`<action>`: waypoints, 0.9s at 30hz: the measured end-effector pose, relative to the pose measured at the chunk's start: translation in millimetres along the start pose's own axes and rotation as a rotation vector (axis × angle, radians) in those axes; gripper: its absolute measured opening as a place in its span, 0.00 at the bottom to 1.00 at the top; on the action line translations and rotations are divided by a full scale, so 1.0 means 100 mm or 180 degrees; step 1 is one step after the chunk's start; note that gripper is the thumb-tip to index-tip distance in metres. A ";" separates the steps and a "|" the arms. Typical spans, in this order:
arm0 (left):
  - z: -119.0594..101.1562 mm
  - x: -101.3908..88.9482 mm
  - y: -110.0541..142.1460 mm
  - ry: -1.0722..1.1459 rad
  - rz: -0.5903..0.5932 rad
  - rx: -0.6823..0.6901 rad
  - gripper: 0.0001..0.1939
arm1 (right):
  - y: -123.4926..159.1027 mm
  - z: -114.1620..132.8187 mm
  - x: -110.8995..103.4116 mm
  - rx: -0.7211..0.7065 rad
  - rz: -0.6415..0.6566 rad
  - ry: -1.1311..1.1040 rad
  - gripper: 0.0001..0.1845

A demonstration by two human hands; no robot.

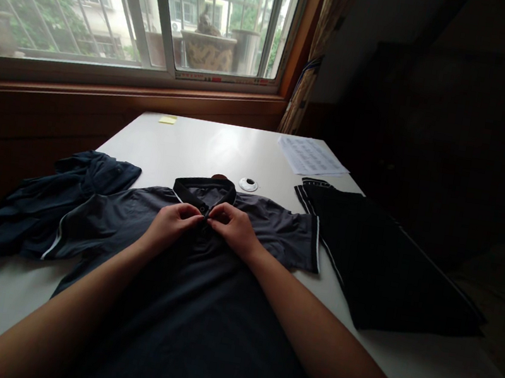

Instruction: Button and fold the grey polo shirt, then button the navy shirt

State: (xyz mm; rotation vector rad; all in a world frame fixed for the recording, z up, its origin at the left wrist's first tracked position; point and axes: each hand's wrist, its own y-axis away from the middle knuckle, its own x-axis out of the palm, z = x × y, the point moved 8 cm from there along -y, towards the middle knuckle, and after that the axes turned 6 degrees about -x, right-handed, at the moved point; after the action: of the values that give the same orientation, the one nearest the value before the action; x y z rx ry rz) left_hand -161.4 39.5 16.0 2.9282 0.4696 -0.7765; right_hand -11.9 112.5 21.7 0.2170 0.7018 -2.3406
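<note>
A dark grey polo shirt [195, 308] lies spread face up on the white table [202, 143], collar toward the window. My left hand [173, 222] and my right hand [233, 226] meet at the placket just below the collar [205, 186]. Both are closed in a pinch on the fabric at the button line. What exactly lies between the fingertips is too small to see. My forearms stretch over the shirt's body.
A crumpled dark shirt [53, 202] lies at the left. A folded black garment with white trim [380, 260] lies at the right. Printed papers [310, 155], a yellow sticky note [168, 119] and a round cable grommet [248, 184] sit farther back. A window runs behind.
</note>
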 end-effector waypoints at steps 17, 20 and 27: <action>0.02 0.00 0.00 0.0048 -0.0014 0.0003 0.17 | 0.00 -0.02 0.02 -0.0013 -0.0038 -0.0281 0.08; 0.00 0.00 0.01 0.0020 -0.0041 -0.0006 0.17 | 0.00 -0.02 0.03 -0.0053 -0.0045 -0.0265 0.08; -0.01 -0.01 0.00 0.0025 -0.0078 0.0028 0.16 | 0.00 -0.03 0.04 -0.0047 -0.0061 -0.0146 0.08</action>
State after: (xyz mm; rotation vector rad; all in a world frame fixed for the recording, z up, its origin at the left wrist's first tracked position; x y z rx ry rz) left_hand -161.5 39.0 17.1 2.9399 0.5052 -0.7723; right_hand -15.0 112.0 17.6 0.1502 0.7012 -2.3503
